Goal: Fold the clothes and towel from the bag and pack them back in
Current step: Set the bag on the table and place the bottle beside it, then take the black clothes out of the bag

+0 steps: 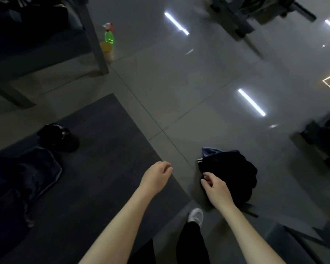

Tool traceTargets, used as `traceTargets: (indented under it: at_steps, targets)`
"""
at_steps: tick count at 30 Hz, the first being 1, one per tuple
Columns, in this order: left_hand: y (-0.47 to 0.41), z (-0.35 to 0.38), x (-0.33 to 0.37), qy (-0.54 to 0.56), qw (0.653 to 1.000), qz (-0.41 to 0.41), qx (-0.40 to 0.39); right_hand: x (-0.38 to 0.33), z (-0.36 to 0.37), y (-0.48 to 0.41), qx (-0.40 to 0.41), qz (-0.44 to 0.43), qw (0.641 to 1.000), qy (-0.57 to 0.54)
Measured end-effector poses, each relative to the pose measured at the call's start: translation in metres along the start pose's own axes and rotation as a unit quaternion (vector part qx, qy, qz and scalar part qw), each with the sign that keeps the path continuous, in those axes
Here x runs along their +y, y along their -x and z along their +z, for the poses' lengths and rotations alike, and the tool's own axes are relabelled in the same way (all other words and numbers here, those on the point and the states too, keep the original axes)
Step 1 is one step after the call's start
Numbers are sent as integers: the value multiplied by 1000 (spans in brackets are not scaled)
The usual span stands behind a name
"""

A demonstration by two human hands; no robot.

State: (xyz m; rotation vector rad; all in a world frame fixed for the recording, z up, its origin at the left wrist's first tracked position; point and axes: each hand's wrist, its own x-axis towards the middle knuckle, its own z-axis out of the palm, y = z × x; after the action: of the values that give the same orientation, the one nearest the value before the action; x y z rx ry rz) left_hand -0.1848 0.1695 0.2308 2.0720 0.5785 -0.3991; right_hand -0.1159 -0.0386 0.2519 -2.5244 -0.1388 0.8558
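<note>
My right hand [216,185] pinched the black bag's [234,172] edge on the floor [189,82]; my left hand [156,176] hovered loosely curled, empty.

Dim and murky overall. Lit only by white strips of glare on the glossy grey tiled floor [198,77], well beyond the hands. Black fabric bundle [232,174] under the right hand [215,185] crushed to detailless shadow. Soft motion blur throughout; wide-angle bending at edges.
</note>
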Motion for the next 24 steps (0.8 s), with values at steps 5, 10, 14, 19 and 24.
traceTargets:
  at_steps: [5,10,14,19,24]
  targets:
    - [-26,77,54,-48,998,-5,-42,93,-46,-19,-25,46,999,-16]
    - [-65,173,100,-76,993,-45,-80,190,-93,-56,-43,79,996,-26]
    - [-103,247,125,-92,986,-70,-118,262,-121,-87,-33,103,993,-38]
    - [-146,318,138,-97,981,-82,-144,337,-124,-128,-27,148,985,-82]
    - [-198,379,123,-70,977,-119,-162,391,-101,-176,-17,196,973,-121]
